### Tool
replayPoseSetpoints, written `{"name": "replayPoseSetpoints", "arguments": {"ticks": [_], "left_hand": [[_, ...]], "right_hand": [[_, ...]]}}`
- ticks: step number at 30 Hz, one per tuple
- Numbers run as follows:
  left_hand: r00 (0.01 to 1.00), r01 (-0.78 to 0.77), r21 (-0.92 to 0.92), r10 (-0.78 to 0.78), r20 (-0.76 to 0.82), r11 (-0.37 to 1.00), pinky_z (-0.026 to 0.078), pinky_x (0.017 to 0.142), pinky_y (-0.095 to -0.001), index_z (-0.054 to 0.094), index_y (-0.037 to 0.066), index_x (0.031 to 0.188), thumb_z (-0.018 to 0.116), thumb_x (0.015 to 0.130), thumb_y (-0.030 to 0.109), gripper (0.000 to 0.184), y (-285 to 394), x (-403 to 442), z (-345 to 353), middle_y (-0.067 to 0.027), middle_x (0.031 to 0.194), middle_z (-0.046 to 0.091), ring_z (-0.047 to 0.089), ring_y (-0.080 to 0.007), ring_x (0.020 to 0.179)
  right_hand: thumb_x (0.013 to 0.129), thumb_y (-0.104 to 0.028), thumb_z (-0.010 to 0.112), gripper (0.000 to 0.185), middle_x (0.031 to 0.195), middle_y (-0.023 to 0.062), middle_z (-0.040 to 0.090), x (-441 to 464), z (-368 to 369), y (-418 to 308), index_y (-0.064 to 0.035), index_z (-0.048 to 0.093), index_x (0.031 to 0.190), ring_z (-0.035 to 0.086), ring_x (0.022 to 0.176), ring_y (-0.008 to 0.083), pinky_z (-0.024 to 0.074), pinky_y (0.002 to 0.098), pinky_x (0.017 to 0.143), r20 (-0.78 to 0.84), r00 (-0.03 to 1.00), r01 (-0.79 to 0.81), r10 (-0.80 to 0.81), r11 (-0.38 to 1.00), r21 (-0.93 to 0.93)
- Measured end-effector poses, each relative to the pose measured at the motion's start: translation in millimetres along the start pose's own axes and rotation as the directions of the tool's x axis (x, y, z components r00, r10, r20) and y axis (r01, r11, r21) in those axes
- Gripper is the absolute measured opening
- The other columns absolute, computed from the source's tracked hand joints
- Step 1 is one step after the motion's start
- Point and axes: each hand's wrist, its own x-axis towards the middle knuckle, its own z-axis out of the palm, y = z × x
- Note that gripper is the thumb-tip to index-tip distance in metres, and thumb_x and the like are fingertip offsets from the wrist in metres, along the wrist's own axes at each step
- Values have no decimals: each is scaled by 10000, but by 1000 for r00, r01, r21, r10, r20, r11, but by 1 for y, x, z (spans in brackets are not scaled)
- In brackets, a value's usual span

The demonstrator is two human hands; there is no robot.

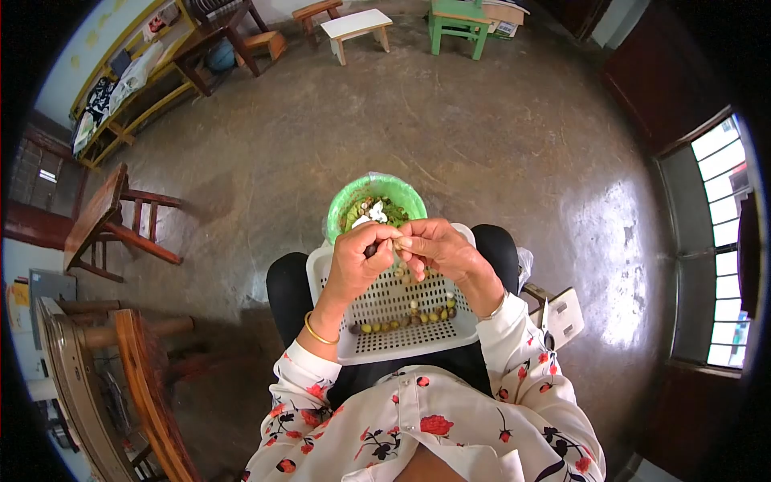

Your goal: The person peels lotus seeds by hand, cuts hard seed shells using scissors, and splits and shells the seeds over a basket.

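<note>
My left hand and my right hand meet above a white perforated basket on my lap. Between their fingertips is a small pale-brown nut-like piece, mostly covered by the fingers. A dark round thing shows in the curl of my left hand; its kind is unclear. Inside the basket, several small round yellow and brown pieces lie in a rough row, with paler ones partly under my hands. Just beyond stands a green bin with a clear liner, holding green-brown scraps and white crumpled tissue.
Wooden chairs stand on the left, near a table. A white-topped stool and a green stool are at the back. To my right is a white, box-like object. Bare concrete floor lies ahead.
</note>
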Motion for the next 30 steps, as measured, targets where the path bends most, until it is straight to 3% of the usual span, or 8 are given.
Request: {"name": "replayPoseSetpoints", "arguments": {"ticks": [4, 6, 12, 15, 21, 23, 26, 30], "left_hand": [[1000, 26, -54, -25, 6, 998, 390, 546, -246, 621, -3, 867, 541, 781, 12, 118, -4, -1, -1, -30, 694, 554, 469, -88, 599], [995, 91, -205, -80, 62, 975, 417, 591, -242, 623, -7, 908, 536, 804, 16, 137, -7, -1, -3, -29, 727, 571, 504, -88, 647], [999, 2, -147, 3, 32, 989, 427, 631, -225, 620, -23, 1039, 539, 858, 37, 208, -6, 1, 0, -15, 802, 589, 515, -71, 697], [998, 31, -196, -20, 59, 980, 441, 657, -229, 620, -23, 1044, 554, 857, 48, 210, -7, 0, 0, -21, 813, 592, 533, -76, 724], [991, 121, -144, -110, 76, 982, 436, 611, -245, 624, 0, 1036, 597, 809, 57, 236, -6, 0, -1, -38, 761, 571, 535, -100, 677], [995, 77, -77, -71, 69, 994, 428, 605, -241, 625, 0, 1026, 602, 806, 59, 228, -8, 0, -1, -33, 756, 566, 524, -99, 669], [998, 10, 4, -11, 69, 1000, 406, 590, -231, 624, 6, 1021, 614, 801, 64, 228, -9, -1, 1, -22, 754, 559, 497, -90, 656], [996, 88, -168, -82, 45, 982, 395, 587, -221, 625, 8, 1044, 620, 815, 80, 240, -5, -2, 5, -16, 787, 575, 495, -74, 667]], "right_hand": [[903, -230, 583, 216, 709, 15, 555, -2, 2, -1, -18, 563, 869, 530, 518, 87, 473, 234, 477, 34, 999, -31, 31, 1000, -2], [907, -237, 575, 218, 719, 16, 559, -1, 3, 0, -22, 564, 874, 528, 514, 88, 474, 235, 478, 35, 999, -28, 27, 1000, 15], [941, -250, 511, 228, 782, 26, 588, 4, -4, 4, -26, 553, 927, 551, 581, 82, 493, 226, 547, 26, 998, 47, -50, 993, 111], [949, -252, 495, 228, 800, 38, 604, 3, 0, 2, -27, 532, 958, 565, 622, 81, 496, 224, 574, 13, 998, 64, -66, 992, 111], [956, -258, 480, 249, 817, 58, 613, 3, 6, 2, -15, 501, 1009, 570, 619, 86, 492, 231, 569, -46, 997, 59, -59, 998, 1], [938, -258, 517, 254, 804, 56, 610, 3, 7, 2, -8, 516, 985, 565, 618, 80, 479, 218, 547, -111, 991, 52, -73, 982, -179], [911, -247, 566, 246, 787, 47, 606, 5, 1, 4, -7, 535, 953, 553, 612, 71, 464, 202, 522, -95, 993, 52, -72, 979, -198], [873, -201, 628, 202, 769, 30, 601, 3, -4, 5, -25, 547, 930, 537, 590, 67, 453, 193, 509, -37, 994, 99, -98, 995, 15]]}}
